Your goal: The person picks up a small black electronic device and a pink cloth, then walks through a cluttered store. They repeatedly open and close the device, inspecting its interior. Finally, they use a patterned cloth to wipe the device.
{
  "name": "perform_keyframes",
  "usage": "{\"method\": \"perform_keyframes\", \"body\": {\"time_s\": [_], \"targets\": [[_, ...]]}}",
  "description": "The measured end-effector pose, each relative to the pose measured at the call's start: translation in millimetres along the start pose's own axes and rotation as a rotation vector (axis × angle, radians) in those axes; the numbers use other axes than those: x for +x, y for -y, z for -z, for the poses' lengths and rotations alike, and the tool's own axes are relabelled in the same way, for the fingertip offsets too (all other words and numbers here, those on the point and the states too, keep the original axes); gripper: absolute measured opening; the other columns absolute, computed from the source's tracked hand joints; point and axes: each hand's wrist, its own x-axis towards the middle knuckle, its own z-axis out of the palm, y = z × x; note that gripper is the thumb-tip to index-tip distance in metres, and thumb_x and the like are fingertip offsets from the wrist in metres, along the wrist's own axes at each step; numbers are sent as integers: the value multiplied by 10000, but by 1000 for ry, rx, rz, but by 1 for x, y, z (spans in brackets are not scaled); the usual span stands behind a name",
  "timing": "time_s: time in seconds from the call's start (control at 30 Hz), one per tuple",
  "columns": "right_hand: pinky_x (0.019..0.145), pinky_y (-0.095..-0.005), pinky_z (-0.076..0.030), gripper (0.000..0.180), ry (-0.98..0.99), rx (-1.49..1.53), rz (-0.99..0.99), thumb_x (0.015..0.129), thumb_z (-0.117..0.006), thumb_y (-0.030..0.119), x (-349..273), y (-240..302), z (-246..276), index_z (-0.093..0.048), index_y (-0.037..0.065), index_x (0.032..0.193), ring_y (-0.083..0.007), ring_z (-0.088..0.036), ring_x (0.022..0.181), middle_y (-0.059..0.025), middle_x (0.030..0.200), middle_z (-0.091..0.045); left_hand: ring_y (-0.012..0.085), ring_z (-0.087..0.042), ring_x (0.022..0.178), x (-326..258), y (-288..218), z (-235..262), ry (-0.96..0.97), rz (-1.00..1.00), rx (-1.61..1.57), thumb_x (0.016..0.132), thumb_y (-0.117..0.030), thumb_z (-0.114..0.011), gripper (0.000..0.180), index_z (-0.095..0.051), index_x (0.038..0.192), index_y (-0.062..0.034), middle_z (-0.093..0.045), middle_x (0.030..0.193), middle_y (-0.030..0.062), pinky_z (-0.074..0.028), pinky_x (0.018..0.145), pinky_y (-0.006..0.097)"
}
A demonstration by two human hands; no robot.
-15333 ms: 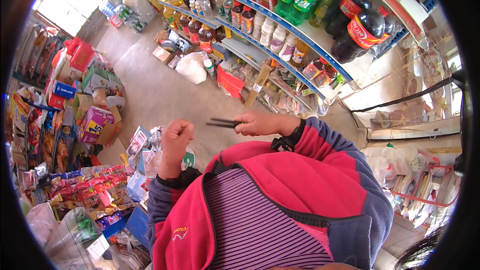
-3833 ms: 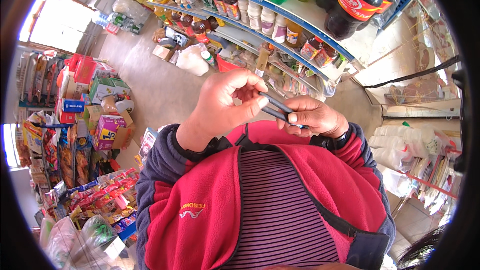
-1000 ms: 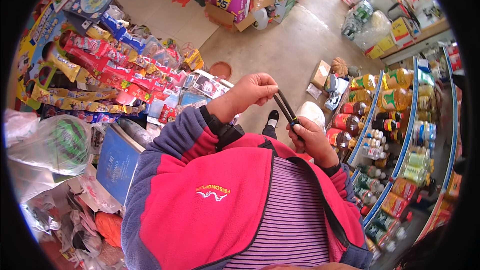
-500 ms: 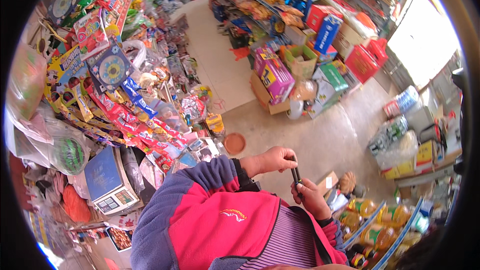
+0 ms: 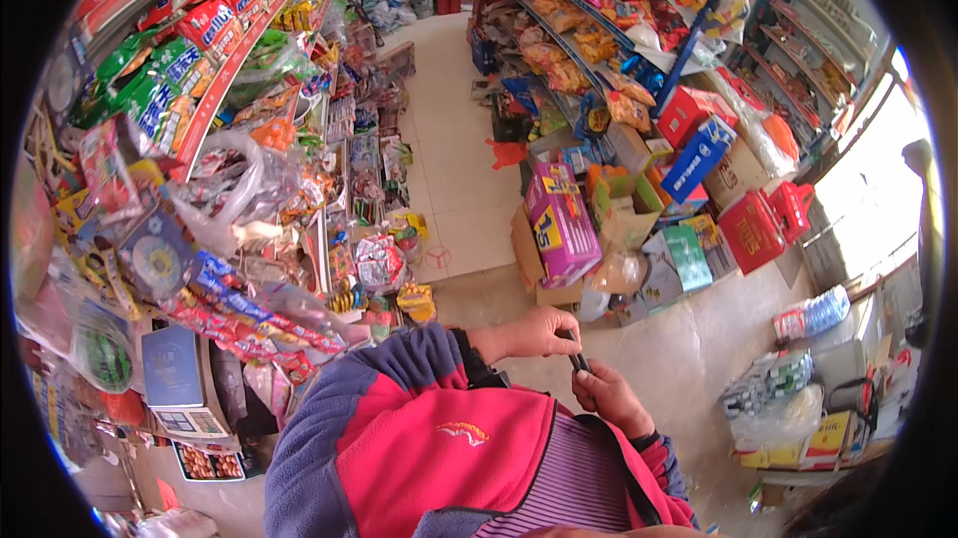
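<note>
Both hands meet in front of the chest, low and centre, over the shop floor [image 5: 689, 358]. The left hand [image 5: 534, 330] pinches the top end of a thin dark strip [image 5: 578, 362] between thumb and fingertips, a narrow grip. The right hand [image 5: 609, 396] closes round its lower end from below. The strip stands nearly upright between them, mostly hidden (what it is cannot be told). As far as it shows, the strip is held and being handled, not set down anywhere. A purple box [image 5: 562, 221] stands on the floor beyond the hands; snack racks [image 5: 239, 189] fill the left side.
</note>
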Motion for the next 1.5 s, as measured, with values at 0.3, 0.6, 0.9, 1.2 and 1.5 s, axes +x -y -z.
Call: {"method": "perform_keyframes", "body": {"time_s": [0.3,0.6,0.9,1.2,1.5], "targets": [[449,-229,-352,124,-156,-40,-23,955,-527,153,119,79,88,-519,49,887,-97,-452,513,-35,696,-521,14,-477,573,54,-1,139,-459,168,-103,903,-211,-629,152,-613,821,-84,-546,674,-54,-388,497,187],[441,-231,-326,99,-417,314,161,967,-485,162,262,187,241,-523,71,968,-99,-414,521,-7,702,-481,51,-464,602,56,26,292,-955,187,-227,919,-77,-553,160,-578,1069,-26,-527,750,-28,-375,543,200],[445,-224,-295,90,-97,267,-93,932,-514,143,524,296,211,-562,69,912,-88,-397,509,21,659,-454,50,-464,605,70,53,389,-1232,370,-391,870,-28,-544,153,-587,1017,-18,-559,765,-14,-358,542,199],[477,-236,-331,110,213,55,-214,969,-497,177,747,397,122,-499,67,967,-97,-417,551,-19,719,-491,64,-371,509,91,66,589,-1542,208,-572,825,2,-449,131,-556,893,-29,-478,666,-8,-305,464,209],[477,-229,-323,118,59,256,-89,964,-506,177,898,522,145,-467,91,893,-91,-401,560,3,714,-461,34,-387,535,191,65,815,-1311,132,-503,893,-95,-557,118,-611,982,-39,-446,646,-73,-327,501,198]]}}
